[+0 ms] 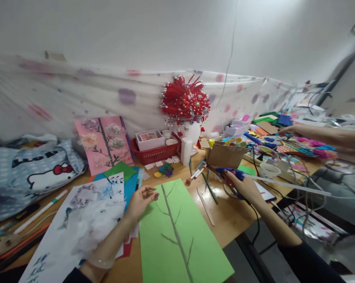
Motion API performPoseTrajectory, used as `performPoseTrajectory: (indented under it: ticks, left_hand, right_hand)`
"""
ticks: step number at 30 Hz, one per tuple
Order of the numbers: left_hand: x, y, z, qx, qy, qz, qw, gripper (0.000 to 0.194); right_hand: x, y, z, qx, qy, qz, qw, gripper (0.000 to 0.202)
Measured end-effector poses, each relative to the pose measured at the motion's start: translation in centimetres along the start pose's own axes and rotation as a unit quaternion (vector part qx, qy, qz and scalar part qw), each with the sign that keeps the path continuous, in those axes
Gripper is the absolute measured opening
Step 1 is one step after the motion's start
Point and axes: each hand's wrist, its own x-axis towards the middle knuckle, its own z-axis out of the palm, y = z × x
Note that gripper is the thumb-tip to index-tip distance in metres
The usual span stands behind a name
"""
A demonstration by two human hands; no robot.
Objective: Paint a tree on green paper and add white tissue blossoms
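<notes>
A light green sheet (192, 251) lies in front of me, painted with a dark branching stem. My left hand (142, 200) is over its upper left edge, thumb and fingers pinched together; anything between the fingertips is too small to make out. On the right, my right hand (245, 186) grips a blue hot glue gun (223, 170), its nozzle pointing left near a folded piece of cardboard (226, 155). A long whitish glue stick (298, 186) sticks out behind the gun, and a black cord hangs below it.
A painted white sheet (56, 232) with white fluff lies left. Behind stand a pink flower picture (90, 157), a red basket (148, 156) and a red beaded headdress (184, 100). Pens and a wooden stick (205, 206) lie near the sheet. Another person's arm (319, 134) reaches over craft pieces at right.
</notes>
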Motion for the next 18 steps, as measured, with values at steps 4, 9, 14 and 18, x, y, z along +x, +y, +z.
performPoseTrajectory:
  ticks: [4,9,14,18]
  left_hand:
    - [-0.1,-0.4,0.1,0.029,-0.037,0.026,0.999,0.043]
    - [0.0,-0.5,-0.1,0.075,-0.038,0.032,0.996,0.047]
    - [0.0,-0.7,-0.1,0.079,-0.034,0.022,0.996,0.056]
    - [-0.4,-0.6,0.3,0.121,-0.048,-0.011,0.991,0.062]
  right_hand:
    - [-1.0,-0.6,-0.4,-0.053,-0.028,-0.009,0.998,0.053]
    - [-2.7,-1.1,-0.1,-0.131,-0.011,-0.042,0.99,0.049]
    - [-3.4,-1.5,0.8,-0.13,-0.011,0.003,0.991,0.053]
    - [-3.0,-2.0,1.4,-0.175,-0.006,0.027,0.984,0.052]
